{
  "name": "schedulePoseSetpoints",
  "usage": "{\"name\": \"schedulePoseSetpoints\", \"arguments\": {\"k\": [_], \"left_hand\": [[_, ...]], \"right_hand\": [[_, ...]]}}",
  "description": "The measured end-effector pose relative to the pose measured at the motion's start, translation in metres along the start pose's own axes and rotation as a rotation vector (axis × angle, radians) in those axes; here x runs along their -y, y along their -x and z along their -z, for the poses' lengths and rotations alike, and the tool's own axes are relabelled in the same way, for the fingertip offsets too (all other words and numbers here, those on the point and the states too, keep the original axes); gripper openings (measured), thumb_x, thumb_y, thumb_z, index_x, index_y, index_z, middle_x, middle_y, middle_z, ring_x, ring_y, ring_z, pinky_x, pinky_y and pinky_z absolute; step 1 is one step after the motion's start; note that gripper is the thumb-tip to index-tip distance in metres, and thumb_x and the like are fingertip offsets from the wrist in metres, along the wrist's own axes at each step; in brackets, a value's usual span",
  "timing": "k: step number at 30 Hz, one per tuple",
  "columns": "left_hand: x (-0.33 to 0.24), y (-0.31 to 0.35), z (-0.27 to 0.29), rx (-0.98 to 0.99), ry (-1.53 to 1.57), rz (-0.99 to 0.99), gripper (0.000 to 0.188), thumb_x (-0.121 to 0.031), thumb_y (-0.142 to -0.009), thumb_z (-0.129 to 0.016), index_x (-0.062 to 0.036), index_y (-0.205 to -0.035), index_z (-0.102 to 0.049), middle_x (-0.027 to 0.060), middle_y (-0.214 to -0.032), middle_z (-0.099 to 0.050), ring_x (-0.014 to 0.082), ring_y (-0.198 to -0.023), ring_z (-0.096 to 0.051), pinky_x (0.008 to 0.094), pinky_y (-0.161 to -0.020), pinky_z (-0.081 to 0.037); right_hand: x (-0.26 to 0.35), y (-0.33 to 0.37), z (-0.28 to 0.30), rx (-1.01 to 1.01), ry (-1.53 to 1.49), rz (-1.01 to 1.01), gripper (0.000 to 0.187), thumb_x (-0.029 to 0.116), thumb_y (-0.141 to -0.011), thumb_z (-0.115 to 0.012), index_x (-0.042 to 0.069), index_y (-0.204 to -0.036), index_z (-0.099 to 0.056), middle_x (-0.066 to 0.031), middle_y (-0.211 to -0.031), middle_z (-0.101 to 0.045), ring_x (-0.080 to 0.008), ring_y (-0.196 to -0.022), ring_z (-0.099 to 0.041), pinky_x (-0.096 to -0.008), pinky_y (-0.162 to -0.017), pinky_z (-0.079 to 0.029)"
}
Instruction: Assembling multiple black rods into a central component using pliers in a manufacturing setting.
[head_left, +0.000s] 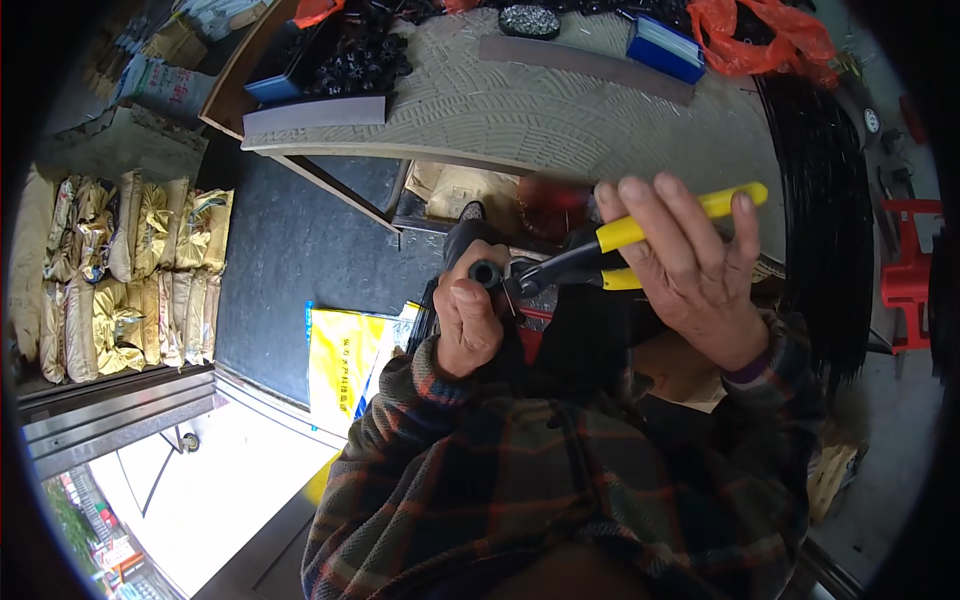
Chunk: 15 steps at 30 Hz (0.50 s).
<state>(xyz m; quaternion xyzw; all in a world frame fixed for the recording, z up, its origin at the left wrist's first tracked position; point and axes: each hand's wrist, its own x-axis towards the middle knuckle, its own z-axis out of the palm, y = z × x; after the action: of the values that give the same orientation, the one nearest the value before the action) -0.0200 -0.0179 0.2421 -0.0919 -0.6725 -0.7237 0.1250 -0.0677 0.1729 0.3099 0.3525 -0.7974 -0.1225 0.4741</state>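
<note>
- Plaid jacket [520,450], nearest; sleeves run forward to both hands.
- Right hand [690,270]: fingers laid lengthwise across pliers [622,236] with yellow handles spread; thumb hidden, so I cannot tell how firmly it grips.
- Left hand [468,325]: thumb and fingers clamped on a black tube [485,273], open end up, beside the pliers' head, presumably to steady it.
- Table [480,125], just beyond the hands: black parts [365,62], blue box [665,50], red bag [770,40].
- Black strands [825,220], hanging at right, likely limiting elbow room.
- Yellow bag [340,355], left.
</note>
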Motion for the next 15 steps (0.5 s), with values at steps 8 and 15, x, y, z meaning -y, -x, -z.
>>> {"name": "schedulePoseSetpoints", "arguments": {"k": [8,15], "left_hand": [[0.01,0.01,0.003,-0.088,-0.126,-0.075,0.06,-0.054,-0.091,-0.025,-0.0003,-0.084,-0.051,0.0007,-0.059,-0.045,0.0092,-0.049,-0.043,0.0245,-0.046,-0.032],[-0.015,-0.002,0.024,0.344,-0.033,-0.115,0.066,-0.053,-0.084,-0.045,0.0029,-0.119,-0.043,0.0153,-0.107,-0.055,0.0232,-0.089,-0.058,0.0302,-0.078,-0.044]], "right_hand": [[0.018,0.01,0.012,0.153,-0.215,-0.022,0.02,0.012,-0.082,-0.059,0.005,-0.101,-0.058,-0.0056,-0.113,-0.047,-0.0188,-0.1,-0.051,-0.0409,-0.087,-0.042],[-0.032,0.001,0.033,0.78,-0.923,0.051,0.027,0.018,-0.077,-0.065,0.002,-0.095,-0.052,-0.0132,-0.093,-0.056,-0.0296,-0.077,-0.059,-0.0351,-0.065,-0.048]]}}
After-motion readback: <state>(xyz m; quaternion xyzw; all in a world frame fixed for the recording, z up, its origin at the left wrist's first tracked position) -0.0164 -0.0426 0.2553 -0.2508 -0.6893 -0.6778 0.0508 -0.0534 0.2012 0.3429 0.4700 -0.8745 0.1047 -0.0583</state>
